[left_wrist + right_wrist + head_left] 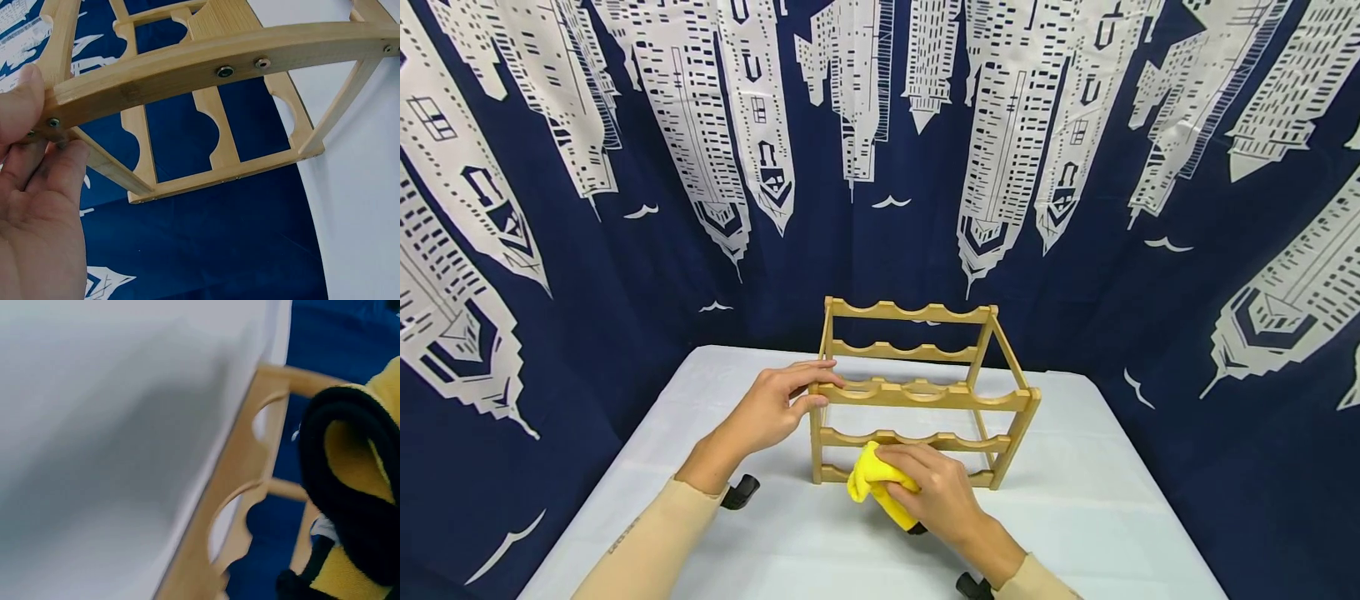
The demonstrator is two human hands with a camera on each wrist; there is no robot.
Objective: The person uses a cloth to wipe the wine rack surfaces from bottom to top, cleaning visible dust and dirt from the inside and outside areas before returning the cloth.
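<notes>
A light wooden wine rack [925,396] with scalloped rails stands upright on the table. At its upper left front corner, my left hand [775,408] grips the frame; in the left wrist view, thumb and fingers pinch the end of a curved side bar [156,72] with metal screws. My right hand [936,483] holds a bunched yellow cloth [871,471] at the rack's lower front, overlapping the lower rails in the head view. Black edging [312,447] on the cloth shows in the right wrist view, where the fingers are hidden.
A white cloth covers the table [805,550]. Behind and around it hangs a navy curtain [880,250] printed with white buildings and birds. Black straps [741,492] sit at both wrists, by the beige sleeves [655,533].
</notes>
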